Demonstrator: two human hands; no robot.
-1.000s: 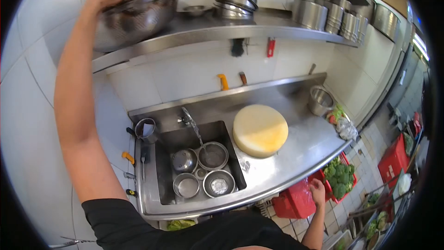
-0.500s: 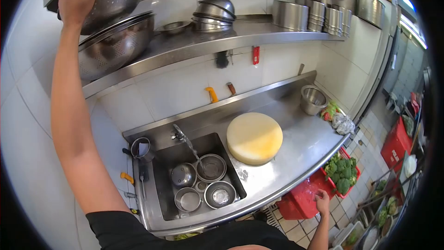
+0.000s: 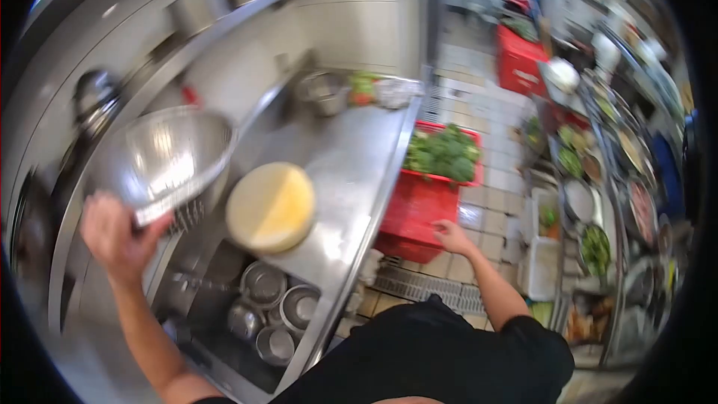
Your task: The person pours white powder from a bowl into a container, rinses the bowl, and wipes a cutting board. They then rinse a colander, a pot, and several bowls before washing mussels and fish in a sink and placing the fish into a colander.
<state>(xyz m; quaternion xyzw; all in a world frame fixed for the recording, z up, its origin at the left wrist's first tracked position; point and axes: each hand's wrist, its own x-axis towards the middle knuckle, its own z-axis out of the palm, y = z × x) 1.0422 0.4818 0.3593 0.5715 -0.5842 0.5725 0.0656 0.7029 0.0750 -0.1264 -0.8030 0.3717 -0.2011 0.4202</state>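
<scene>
A large metal colander (image 3: 161, 153), tilted with its shiny inside showing, is held by the rim in my left hand (image 3: 118, 233). My fingers wrap its near edge, and motion blurs them a little. It hangs in front of the shelf, above the counter's left part. My right hand (image 3: 451, 237) hovers over the red lidded bin (image 3: 415, 221), its fingers loosely bent and nothing visible in them. Nearest the colander on the counter is a round, thick, yellowish-white block (image 3: 271, 207), perhaps a chopping block.
Several metal bowls, one of them (image 3: 263, 284), sit in the sink (image 3: 206, 329). Broccoli (image 3: 449, 151) fills a red basket (image 3: 479, 168) beside the counter. A metal bowl (image 3: 325, 93) stands at the counter's far end. Shelves of food (image 3: 594, 247) line the right side.
My left hand has brought the colander down off the shelf, in front of it. My view has swung right, toward the floor and food racks. The right hand remains low by the red bin.
</scene>
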